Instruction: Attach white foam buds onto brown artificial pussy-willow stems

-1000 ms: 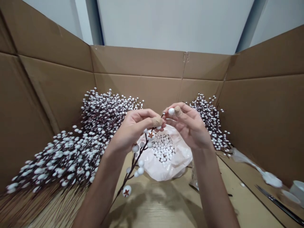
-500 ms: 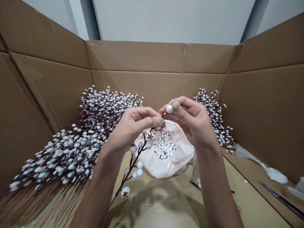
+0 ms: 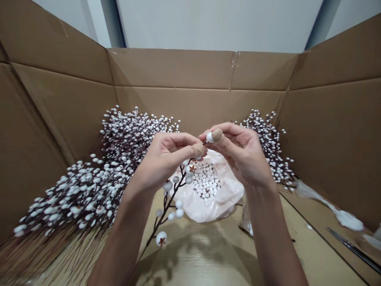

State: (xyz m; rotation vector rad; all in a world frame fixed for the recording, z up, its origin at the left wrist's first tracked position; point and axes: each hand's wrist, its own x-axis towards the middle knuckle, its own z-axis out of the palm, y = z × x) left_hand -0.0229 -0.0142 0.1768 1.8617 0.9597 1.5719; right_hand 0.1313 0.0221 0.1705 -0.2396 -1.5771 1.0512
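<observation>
My left hand pinches the upper end of a dark brown artificial berry branch, which slants down toward the bottom of the view. White berries, some with reddish-brown star marks, sit along its twigs. My right hand is closed on a loose-looking white berry, held between thumb and fingers at the branch's tip. Tan wrapping covers both thumb tips. Behind and below the hands, an open white plastic bag holds many white berries. Where berry and stem meet is partly hidden by the fingers.
Heaps of white-berried branches lie along the left side, with another bunch at the back right. Cardboard walls surround the table. At right are scissors or tweezers, a crumpled plastic wrap and a stray berry.
My right hand has brought the white berry slightly left and down, closer to the branch tip. The branch in my left hand has shifted a little to the right.
</observation>
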